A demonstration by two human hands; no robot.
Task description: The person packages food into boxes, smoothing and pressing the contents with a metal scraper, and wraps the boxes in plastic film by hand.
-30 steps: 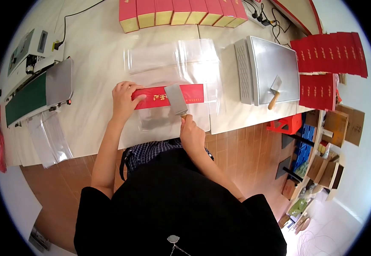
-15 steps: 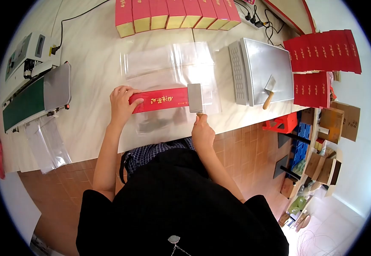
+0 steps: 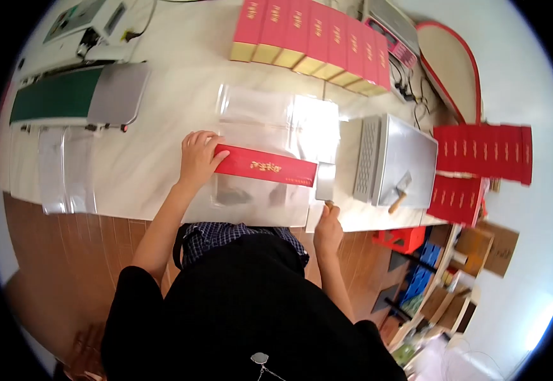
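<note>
My left hand (image 3: pixel 200 159) grips the left end of a long red box (image 3: pixel 265 166) with gold lettering, thumb on its near side and fingers over the far edge. The box lies on clear plastic film (image 3: pixel 257 105) spread on the table. In my right hand (image 3: pixel 328 232) is the wooden handle of a scraper. Its flat metal blade (image 3: pixel 326 181) is at the right end of the box; whether it touches the box I cannot tell. A second scraper (image 3: pixel 401 192) rests on the metal-topped unit (image 3: pixel 408 152) to the right.
Red boxes (image 3: pixel 308 38) stand in a row at the back. More red boxes (image 3: pixel 483 152) are stacked at the right. A machine with a green belt (image 3: pixel 57 95) occupies the left, beside folded clear film (image 3: pixel 67 171). Cables (image 3: pixel 419 95) and a scale (image 3: pixel 394 32) lie at back right.
The scraper blade has shifted from lying over the box's right end to the end's edge, uncovering the red face there. My left hand keeps its grip; the whole view has turned.
</note>
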